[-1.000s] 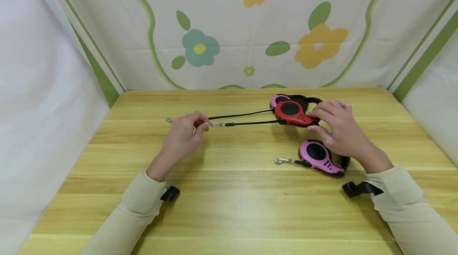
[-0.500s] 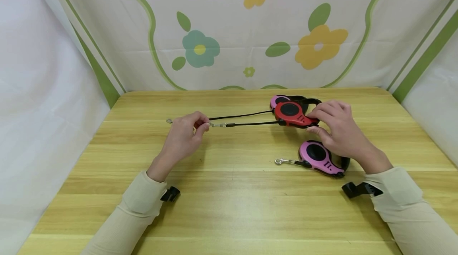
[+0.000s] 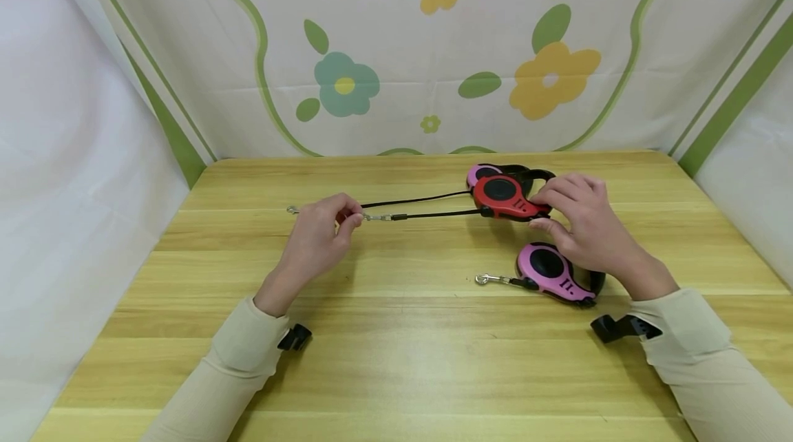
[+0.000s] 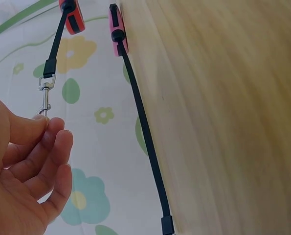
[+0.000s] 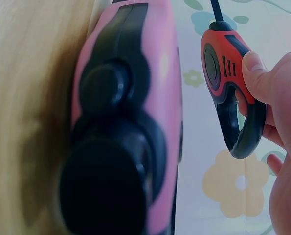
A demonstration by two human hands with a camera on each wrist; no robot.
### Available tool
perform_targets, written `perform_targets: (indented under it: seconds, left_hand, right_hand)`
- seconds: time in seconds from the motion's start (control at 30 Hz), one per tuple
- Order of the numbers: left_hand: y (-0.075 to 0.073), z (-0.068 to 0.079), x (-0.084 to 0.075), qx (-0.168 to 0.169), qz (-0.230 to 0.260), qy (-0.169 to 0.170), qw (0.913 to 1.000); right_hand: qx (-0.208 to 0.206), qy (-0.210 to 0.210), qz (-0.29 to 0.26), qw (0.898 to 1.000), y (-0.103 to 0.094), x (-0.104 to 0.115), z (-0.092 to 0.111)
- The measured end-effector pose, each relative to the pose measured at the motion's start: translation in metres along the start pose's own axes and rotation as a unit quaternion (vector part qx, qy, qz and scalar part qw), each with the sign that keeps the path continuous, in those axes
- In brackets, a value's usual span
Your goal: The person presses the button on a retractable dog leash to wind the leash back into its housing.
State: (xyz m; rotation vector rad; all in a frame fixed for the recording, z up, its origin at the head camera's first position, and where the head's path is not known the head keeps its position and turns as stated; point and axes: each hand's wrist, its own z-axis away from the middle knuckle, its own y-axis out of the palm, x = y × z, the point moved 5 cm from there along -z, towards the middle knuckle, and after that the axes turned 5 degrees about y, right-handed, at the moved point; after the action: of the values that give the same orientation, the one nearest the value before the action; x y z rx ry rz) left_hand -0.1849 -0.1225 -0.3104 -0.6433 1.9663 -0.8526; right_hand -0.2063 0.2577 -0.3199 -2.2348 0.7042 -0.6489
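My right hand (image 3: 585, 225) grips a red retractable dog leash (image 3: 500, 188) near its handle, thumb on the casing in the right wrist view. Its black cord (image 3: 440, 213) runs out to the left, fairly straight. At that cord's end my left hand (image 3: 319, 232) pinches the metal snap hook (image 4: 45, 95) between thumb and index finger, held above the table. Behind the red leash lies a pink leash (image 3: 480, 172), partly covered by it. Its cord (image 4: 141, 115) is also drawn out, with its own clip (image 3: 292, 209) showing past my left hand.
A second pink leash (image 3: 548, 263) lies nearer, below my right hand, its cord wound in and its clip (image 3: 489, 279) pointing left. All this is on a wood-grain table (image 3: 409, 359). A white curtain (image 3: 396, 63) with printed flowers stands behind the far edge.
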Motion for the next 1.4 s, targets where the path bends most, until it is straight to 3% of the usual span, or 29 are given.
perform_targets:
  seconds: [1.4]
  left_hand:
    - [0.006,0.002,-0.011,0.001,-0.025,0.023,0.9994]
  right_hand:
    - [0.007,-0.019,0.007,1.000,0.001,0.009,0.000]
